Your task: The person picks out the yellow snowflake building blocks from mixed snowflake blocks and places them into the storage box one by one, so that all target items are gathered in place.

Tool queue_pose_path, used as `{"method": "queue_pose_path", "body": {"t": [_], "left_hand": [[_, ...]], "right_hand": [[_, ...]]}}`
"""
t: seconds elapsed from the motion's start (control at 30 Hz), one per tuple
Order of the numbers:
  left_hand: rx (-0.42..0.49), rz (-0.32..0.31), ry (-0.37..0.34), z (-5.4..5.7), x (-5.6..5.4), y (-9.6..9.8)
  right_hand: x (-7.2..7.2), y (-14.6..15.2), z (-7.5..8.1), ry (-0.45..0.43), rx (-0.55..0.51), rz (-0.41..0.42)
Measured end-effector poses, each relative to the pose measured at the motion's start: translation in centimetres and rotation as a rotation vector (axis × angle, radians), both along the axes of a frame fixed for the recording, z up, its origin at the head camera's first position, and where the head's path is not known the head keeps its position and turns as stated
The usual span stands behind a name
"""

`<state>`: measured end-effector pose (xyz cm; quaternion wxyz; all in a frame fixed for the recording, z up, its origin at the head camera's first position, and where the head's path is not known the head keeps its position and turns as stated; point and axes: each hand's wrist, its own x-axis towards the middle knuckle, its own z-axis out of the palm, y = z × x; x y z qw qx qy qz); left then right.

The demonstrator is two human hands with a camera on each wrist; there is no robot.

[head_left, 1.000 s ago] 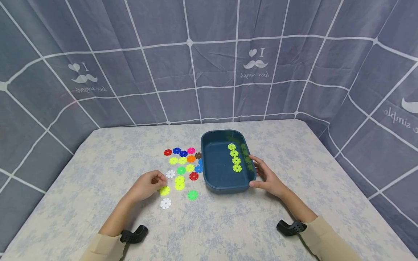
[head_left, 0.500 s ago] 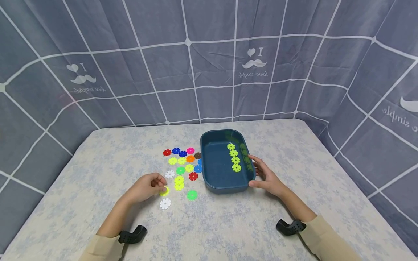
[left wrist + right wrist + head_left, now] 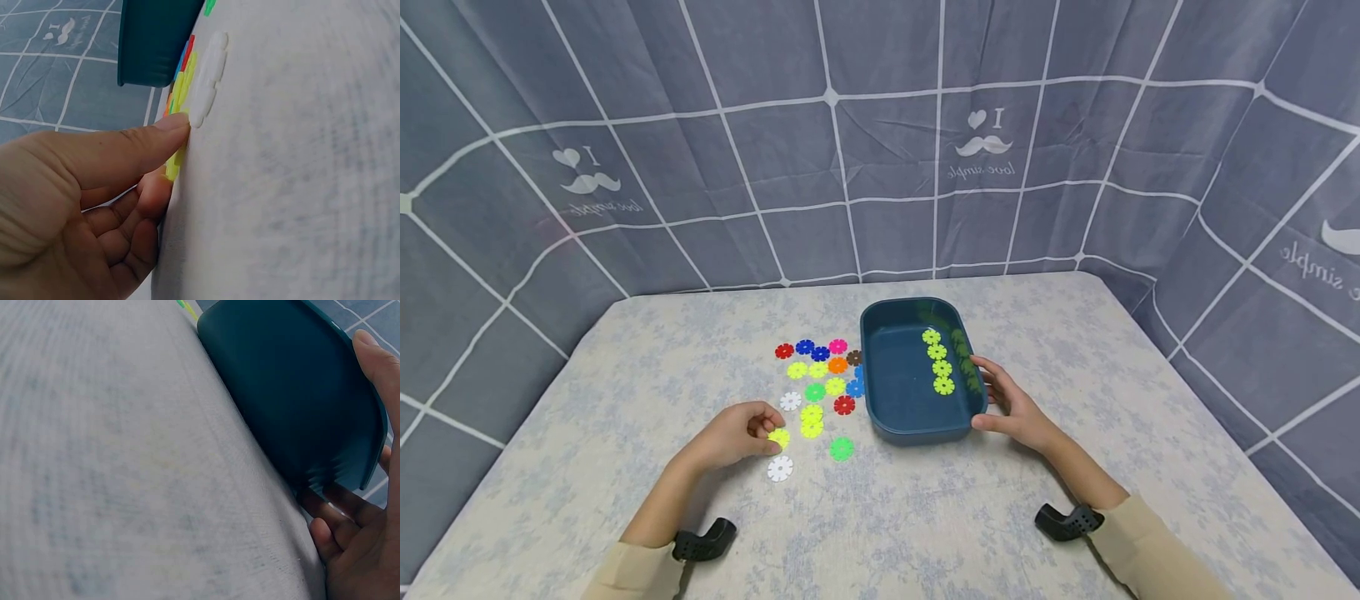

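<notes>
My left hand [image 3: 739,435] is low over the table at the left, thumb and index finger at opposite edges of a yellow snowflake building disc [image 3: 780,437]. In the left wrist view the thumb partly hides that disc [image 3: 172,169]. A white disc [image 3: 780,468] lies just in front of it. On the right a dark blue plastic bin [image 3: 887,429] stands upright. My right hand [image 3: 1018,417] holds its near right corner, with the thumb at the rim and the bent fingers against the outer side wall. Several linked yellow-green discs [image 3: 937,352] lie in a row inside the bin.
Loose discs in several colours lie between my left hand and the bin, among them a red disc [image 3: 844,405], a green disc [image 3: 842,448] and an orange disc [image 3: 838,365]. A grey checked curtain [image 3: 880,167] hangs behind the table [image 3: 880,533].
My left thumb and fingers have shifted over the yellow disc, which shows more between them now. The right hand and the bin stay in place.
</notes>
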<state>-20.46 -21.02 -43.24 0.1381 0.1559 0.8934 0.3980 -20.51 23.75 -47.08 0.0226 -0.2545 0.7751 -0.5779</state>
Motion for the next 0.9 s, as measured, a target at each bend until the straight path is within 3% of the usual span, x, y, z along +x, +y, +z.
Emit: {"method": "queue_pose_path", "body": {"t": [0.23,0.5,0.9], "left_hand": [[-0.036,-0.011,0.018,-0.09,-0.02,-0.05],[-0.030,0.017,0.027,-0.42,-0.20,-0.02],[-0.032,0.007,0.042,-0.50,-0.23,-0.12]], "right_hand": [[0.09,0.04,0.07,-0.001,0.002,-0.005],[0.01,0.08,-0.05,-0.007,0.000,-0.008],[0.13,-0.12,0.20,-0.013,-0.006,-0.008]]}}
